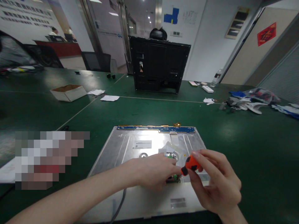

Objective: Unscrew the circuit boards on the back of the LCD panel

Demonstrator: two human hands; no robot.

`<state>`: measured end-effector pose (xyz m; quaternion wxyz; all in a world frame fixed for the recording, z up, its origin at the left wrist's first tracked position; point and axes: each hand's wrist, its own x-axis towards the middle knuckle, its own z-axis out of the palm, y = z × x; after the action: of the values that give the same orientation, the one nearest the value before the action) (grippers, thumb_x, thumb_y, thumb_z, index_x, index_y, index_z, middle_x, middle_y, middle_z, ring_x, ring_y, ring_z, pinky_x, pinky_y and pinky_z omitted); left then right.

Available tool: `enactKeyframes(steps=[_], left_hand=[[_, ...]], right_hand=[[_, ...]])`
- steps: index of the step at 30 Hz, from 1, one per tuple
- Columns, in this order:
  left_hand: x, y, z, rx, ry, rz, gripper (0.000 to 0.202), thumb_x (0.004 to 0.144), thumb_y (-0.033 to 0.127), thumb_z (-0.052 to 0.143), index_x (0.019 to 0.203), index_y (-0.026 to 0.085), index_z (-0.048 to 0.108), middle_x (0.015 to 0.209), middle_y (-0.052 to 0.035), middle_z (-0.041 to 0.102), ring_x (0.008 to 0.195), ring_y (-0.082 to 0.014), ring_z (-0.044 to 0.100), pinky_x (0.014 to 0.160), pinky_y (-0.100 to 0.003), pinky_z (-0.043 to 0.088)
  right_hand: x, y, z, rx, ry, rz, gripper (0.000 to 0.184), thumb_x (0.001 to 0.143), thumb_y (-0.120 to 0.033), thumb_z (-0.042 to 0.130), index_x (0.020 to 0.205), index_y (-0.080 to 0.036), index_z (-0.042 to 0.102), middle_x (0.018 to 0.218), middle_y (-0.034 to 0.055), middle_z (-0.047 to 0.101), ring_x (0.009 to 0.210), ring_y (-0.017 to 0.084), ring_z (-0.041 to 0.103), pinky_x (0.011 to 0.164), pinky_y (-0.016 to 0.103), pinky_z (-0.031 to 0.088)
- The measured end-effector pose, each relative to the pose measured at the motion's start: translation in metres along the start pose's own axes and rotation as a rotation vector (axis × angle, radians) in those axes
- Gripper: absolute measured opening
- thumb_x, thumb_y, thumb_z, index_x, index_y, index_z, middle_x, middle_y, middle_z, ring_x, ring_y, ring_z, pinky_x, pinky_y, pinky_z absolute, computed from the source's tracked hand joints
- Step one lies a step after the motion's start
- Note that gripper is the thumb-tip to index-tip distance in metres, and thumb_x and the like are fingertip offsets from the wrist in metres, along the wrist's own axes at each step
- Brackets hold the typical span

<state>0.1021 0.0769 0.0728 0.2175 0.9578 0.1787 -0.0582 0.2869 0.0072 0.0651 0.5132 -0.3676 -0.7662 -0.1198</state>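
A bare metal display panel (106, 165) lies flat in front of me, its back side up. My right hand (218, 182) is closed around the thick handle of an orange and black screwdriver (192, 163). The screwdriver tilts down to the left, and its shaft ends at the lower edge of a small green circuit board (174, 177). My left hand (156, 171) reaches over the panel with its fingers bent down on that board. The left fingertips are partly hidden, and the hand covers much of the board.
A blue circuit strip (149, 128) runs along the panel's far edge. A grey cable (120, 205) crosses its near left part. Further back stand a black monitor housing (161, 63) and an open cardboard box (68, 92). Plastic bags and scraps (252, 99) lie at the right.
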Motion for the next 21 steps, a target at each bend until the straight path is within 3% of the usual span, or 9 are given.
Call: enactKeyframes(steps=[7, 11, 16, 21], left_hand=[[0.0004, -0.0035, -0.0001, 0.047, -0.051, 0.025, 0.041, 0.078, 0.010, 0.070, 0.116, 0.023, 0.062, 0.101, -0.0049, 0.069, 0.087, -0.0236, 0.065, 0.071, -0.030, 0.049], [0.0002, -0.0060, 0.0036, 0.002, -0.027, 0.031, 0.033, 0.079, 0.010, 0.069, 0.109, 0.023, 0.063, 0.102, -0.0043, 0.068, 0.092, -0.0234, 0.065, 0.076, -0.031, 0.049], [0.0008, -0.0041, 0.0030, 0.020, -0.035, 0.028, 0.032, 0.078, 0.008, 0.069, 0.106, 0.022, 0.064, 0.109, -0.0069, 0.068, 0.097, -0.0256, 0.065, 0.078, -0.034, 0.050], [0.0012, -0.0015, 0.0010, 0.027, -0.024, 0.025, 0.032, 0.077, 0.008, 0.069, 0.105, 0.022, 0.064, 0.105, -0.0058, 0.069, 0.095, -0.0254, 0.065, 0.076, -0.033, 0.050]], right_hand=[[0.0007, 0.0031, 0.0002, 0.043, -0.017, -0.039, 0.040, 0.084, -0.012, 0.063, 0.123, -0.007, 0.059, 0.107, 0.0120, 0.070, 0.098, 0.020, 0.068, 0.077, 0.029, 0.061], [0.0007, 0.0036, 0.0030, 0.079, 0.018, -0.022, 0.041, 0.083, -0.016, 0.071, 0.121, -0.012, 0.058, 0.099, 0.0089, 0.071, 0.090, 0.020, 0.071, 0.070, 0.030, 0.063], [0.0003, 0.0019, 0.0027, -0.009, 0.020, -0.008, 0.028, 0.086, -0.015, 0.068, 0.113, -0.017, 0.063, 0.100, 0.0074, 0.067, 0.082, 0.017, 0.069, 0.061, 0.027, 0.061], [0.0011, 0.0014, 0.0010, -0.034, 0.006, -0.010, 0.030, 0.086, -0.012, 0.065, 0.115, -0.017, 0.065, 0.102, 0.0074, 0.064, 0.078, 0.015, 0.067, 0.056, 0.025, 0.059]])
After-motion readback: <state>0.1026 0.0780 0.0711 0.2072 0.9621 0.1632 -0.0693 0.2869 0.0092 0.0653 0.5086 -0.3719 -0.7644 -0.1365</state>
